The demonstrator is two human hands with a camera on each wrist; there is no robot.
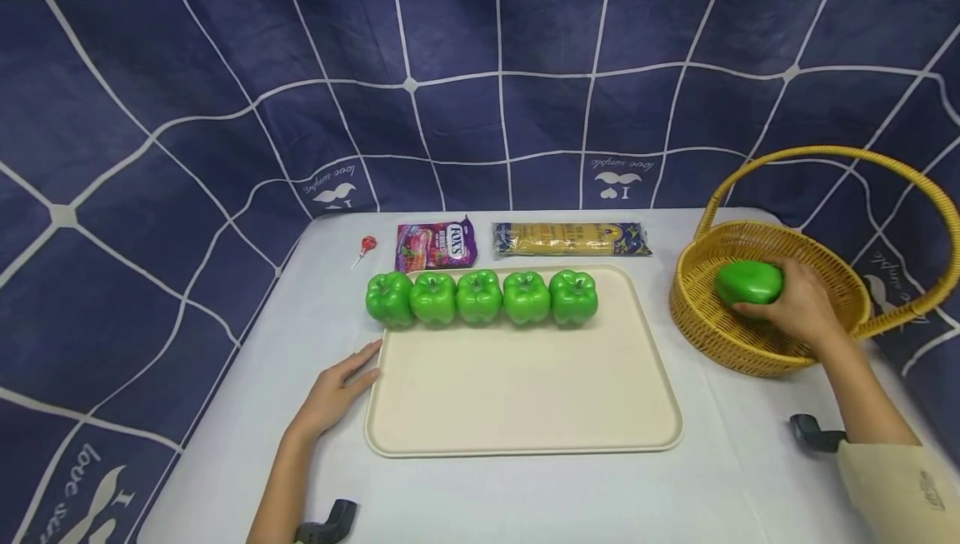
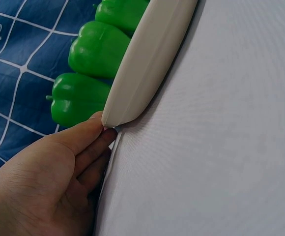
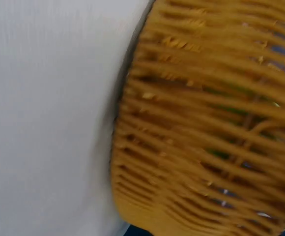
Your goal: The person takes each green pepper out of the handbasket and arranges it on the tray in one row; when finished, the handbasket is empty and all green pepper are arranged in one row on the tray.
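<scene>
In the head view, my right hand grips a green bell pepper inside the yellow wicker basket. Only the woven side of the basket shows in the right wrist view, with hints of green through its gaps; the hand is hidden there. My left hand rests at the left edge of the beige tray, thumb and fingers fairly straight. Seen from the left wrist, the thumb of the left hand touches the tray's corner. Several green bell peppers stand in a row along the tray's far side.
Behind the tray lie a purple Fox's candy bag and a long pack of pasta. A red lollipop is at the far left of the white table. The basket's tall handle arches over its opening.
</scene>
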